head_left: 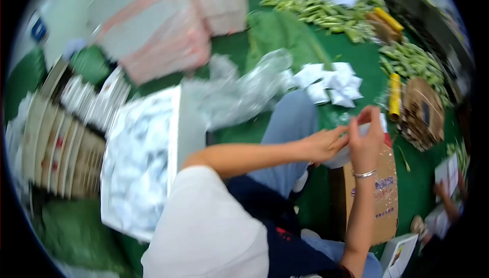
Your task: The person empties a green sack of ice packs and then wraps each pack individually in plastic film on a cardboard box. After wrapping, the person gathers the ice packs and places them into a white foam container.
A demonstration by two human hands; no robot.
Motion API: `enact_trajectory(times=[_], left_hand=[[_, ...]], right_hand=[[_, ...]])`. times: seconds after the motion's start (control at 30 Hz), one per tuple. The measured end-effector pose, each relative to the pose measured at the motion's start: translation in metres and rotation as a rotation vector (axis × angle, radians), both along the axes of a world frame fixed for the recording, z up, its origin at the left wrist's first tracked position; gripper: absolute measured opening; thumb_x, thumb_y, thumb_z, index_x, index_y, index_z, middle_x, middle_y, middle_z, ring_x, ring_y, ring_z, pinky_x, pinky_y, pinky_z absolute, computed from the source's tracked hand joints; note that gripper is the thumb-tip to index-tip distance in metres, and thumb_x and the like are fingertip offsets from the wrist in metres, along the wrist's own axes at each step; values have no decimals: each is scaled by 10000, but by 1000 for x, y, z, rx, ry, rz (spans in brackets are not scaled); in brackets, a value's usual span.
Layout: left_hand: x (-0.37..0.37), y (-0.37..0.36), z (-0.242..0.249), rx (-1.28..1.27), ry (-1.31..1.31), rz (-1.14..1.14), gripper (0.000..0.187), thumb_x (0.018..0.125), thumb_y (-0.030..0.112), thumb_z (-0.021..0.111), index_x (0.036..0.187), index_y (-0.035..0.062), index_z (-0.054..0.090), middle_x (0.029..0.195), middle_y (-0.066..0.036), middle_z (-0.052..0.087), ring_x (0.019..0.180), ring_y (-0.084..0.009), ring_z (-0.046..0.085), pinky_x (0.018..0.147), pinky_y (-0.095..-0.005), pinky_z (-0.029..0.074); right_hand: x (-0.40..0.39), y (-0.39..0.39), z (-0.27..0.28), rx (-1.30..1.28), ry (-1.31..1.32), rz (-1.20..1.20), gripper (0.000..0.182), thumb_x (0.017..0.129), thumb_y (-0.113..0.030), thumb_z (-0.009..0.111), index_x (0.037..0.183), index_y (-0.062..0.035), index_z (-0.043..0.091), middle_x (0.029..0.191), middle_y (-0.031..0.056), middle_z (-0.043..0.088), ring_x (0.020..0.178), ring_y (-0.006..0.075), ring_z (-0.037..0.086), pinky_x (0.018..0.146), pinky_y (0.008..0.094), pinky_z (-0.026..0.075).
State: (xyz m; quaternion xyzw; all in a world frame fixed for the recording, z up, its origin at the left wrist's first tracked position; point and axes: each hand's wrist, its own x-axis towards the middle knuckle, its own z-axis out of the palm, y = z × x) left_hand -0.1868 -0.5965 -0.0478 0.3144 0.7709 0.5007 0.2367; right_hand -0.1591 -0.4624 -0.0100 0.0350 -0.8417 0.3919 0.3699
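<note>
My left hand (326, 146) and my right hand (367, 138) are close together above a cardboard box (384, 191). Both have their fingers closed on a whitish packet (338, 159), which shows below my left hand and is partly covered by my fingers. Motion blur hides its exact kind. A bracelet circles my right wrist. Printed lettering marks the box, and something red shows at its top edge. Several white packets (331, 84) lie in a loose pile on the green floor beyond my knee.
Left of me, a white foam box (175, 125) holds many pale packets. Clear plastic sheeting (254, 92) lies beside it. Stacked crates (61, 145) stand far left. Green vegetables (336, 15) are heaped at the back, with yellow rolls (395, 97) nearby. Another person's hand (442, 192) shows at right.
</note>
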Motion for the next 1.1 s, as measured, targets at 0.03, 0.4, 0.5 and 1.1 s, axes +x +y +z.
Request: enact_trajectory(times=[0.03, 0.4, 0.5, 1.1], left_hand=[[1, -12, 11, 20, -47, 27, 435, 995, 363, 382, 1296, 55, 320, 685, -166, 598, 453, -267, 598, 405, -361, 492], [80, -257, 76, -259, 289, 878, 558, 762, 325, 683, 1211, 30, 531, 1034, -134, 642, 953, -244, 610, 849, -377, 480], [110, -384, 51, -704, 687, 1414, 668, 802, 362, 623, 1292, -33, 396, 869, -235, 661, 693, -338, 670, 612, -455, 534], [102, -400, -12, -1321, 800, 1045, 728, 709, 285, 724, 1335, 67, 421, 1263, -230, 498, 1172, -410, 442, 964, -512, 367]], right_hand=[[-3, -11, 9, 86, 201, 88, 167, 769, -141, 653, 751, -9, 553, 736, 126, 549, 688, 320, 565, 613, 386, 441], [6, -134, 65, -44, 157, 1015, 365, 813, -158, 645, 1143, -35, 546, 1201, 166, 529, 1107, 336, 516, 964, 386, 390], [-23, -87, 29, -234, 11, 871, 406, 825, -175, 644, 1189, -32, 535, 1200, 146, 557, 1060, 284, 561, 915, 372, 441], [-40, 91, -157, -951, -635, 299, 178, 926, -143, 556, 1065, -35, 581, 861, 33, 621, 740, 94, 576, 669, 224, 465]])
